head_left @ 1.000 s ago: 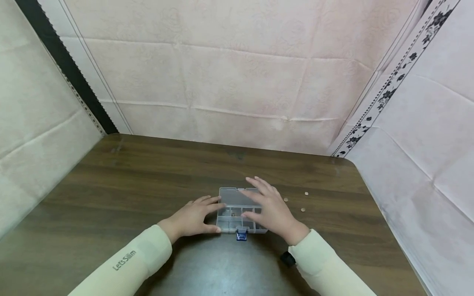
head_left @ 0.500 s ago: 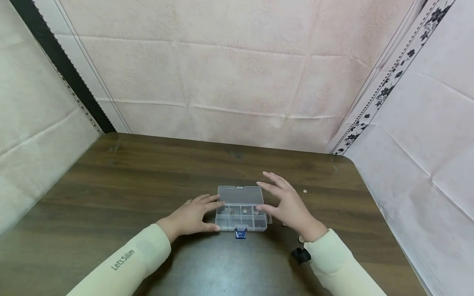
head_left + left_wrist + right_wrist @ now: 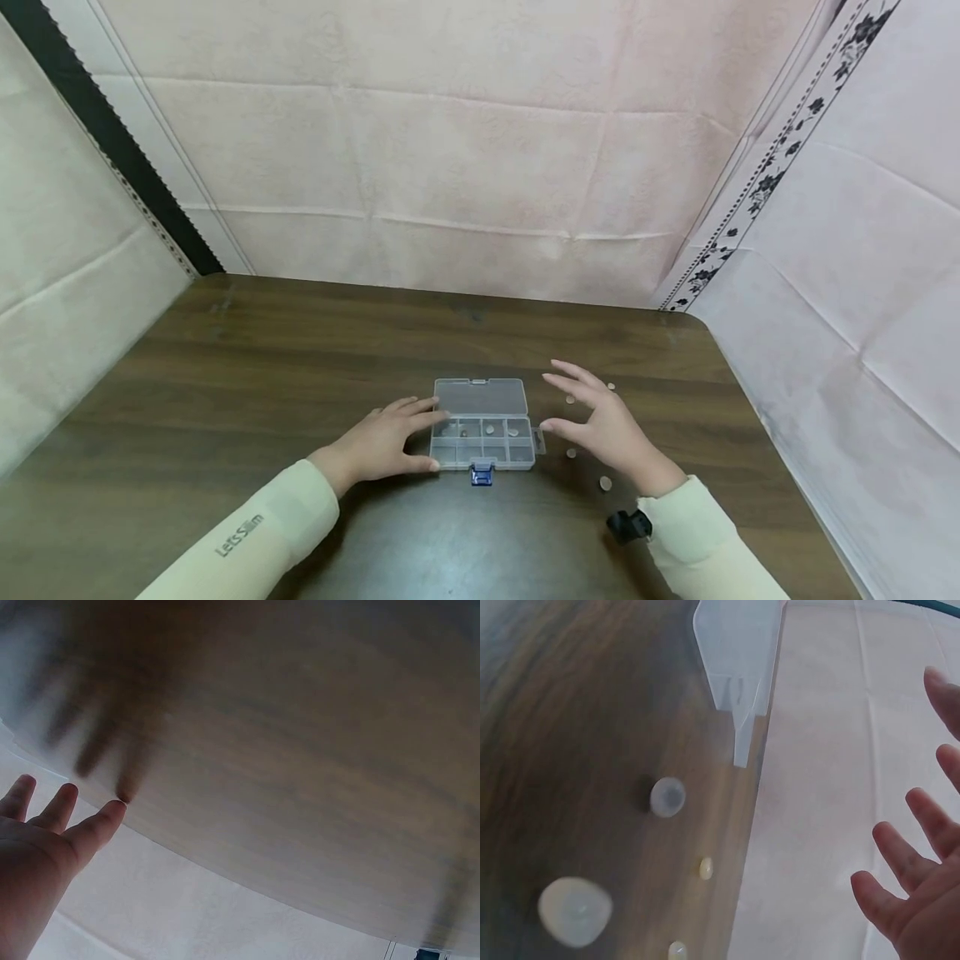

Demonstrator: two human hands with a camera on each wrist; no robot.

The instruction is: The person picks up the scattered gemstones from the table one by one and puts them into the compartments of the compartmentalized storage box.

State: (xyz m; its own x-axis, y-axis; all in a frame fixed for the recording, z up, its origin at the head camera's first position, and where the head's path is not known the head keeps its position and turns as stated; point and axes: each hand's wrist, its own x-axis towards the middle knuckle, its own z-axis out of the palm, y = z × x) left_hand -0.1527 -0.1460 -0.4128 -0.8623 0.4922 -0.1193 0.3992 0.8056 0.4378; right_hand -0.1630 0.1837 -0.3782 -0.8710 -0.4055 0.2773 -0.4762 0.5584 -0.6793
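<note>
A clear plastic compartment box (image 3: 483,454) lies on the table, its lid (image 3: 480,397) folded back. A blue latch (image 3: 482,476) sits at its front edge, and small pieces lie in its back row of compartments. At the left edge my left hand (image 3: 384,442) rests with fingers and thumb spread, the fingertips reaching the rim. To the right of the box my right hand (image 3: 611,429) is held with fingers apart and nothing between them. Several small round pale pieces lie loose near it, including a larger one (image 3: 605,483) and a smaller one (image 3: 572,453).
The brown wood-grain table (image 3: 315,333) extends around the box. Pale cloth (image 3: 465,167) hangs behind it and along both sides. A clear tab (image 3: 539,442) sticks out from the box's right side. A black wrist device (image 3: 628,527) is at my right cuff.
My right hand has moved right, from over the box to beside it, uncovering the right compartments and loose pieces near the wrist. My left hand stays at the box's left edge.
</note>
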